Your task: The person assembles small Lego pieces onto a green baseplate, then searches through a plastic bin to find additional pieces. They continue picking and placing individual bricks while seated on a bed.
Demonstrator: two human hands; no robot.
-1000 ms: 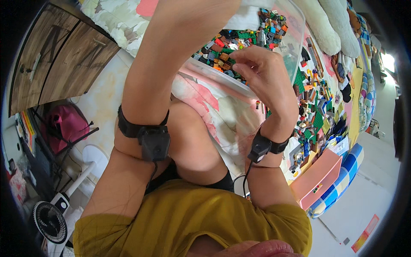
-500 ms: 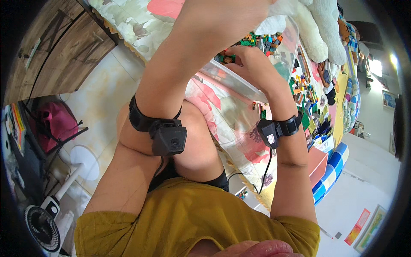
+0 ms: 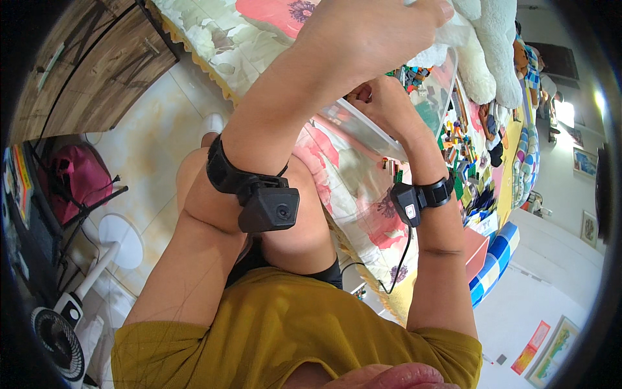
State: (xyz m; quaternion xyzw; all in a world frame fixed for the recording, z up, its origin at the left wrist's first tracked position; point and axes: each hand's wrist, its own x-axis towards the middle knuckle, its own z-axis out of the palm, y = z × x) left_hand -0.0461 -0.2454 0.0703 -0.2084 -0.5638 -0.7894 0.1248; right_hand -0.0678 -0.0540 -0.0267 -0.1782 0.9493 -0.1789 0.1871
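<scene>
My left hand (image 3: pixel 389 35) is raised over a clear plastic bin (image 3: pixel 444 84) at the top of the view. Its fingers are closed on a thin, see-through plastic bag (image 3: pixel 451 29), most of which is hidden or beyond the view. Beneath that arm, my right hand (image 3: pixel 387 107) is inside the bin, its fingers curled together. Whatever it grips is too small and covered to make out. Small coloured toy bricks (image 3: pixel 414 76) lie in the bin, mostly green, orange and grey. Both wrists carry black straps with small cameras.
The bin stands on a floral bedspread (image 3: pixel 311 146). Many loose bricks (image 3: pixel 457 139) are spread to its right. A white plush toy (image 3: pixel 495 52) lies beyond. A pink box (image 3: pixel 476 249) sits near my right elbow. At the left are a wooden cabinet (image 3: pixel 91 78) and a fan (image 3: pixel 58 343).
My left hand has moved right with the bag, its thumb now showing. My right hand has shifted slightly right inside the bin, fingers curled. The view has tilted a little.
</scene>
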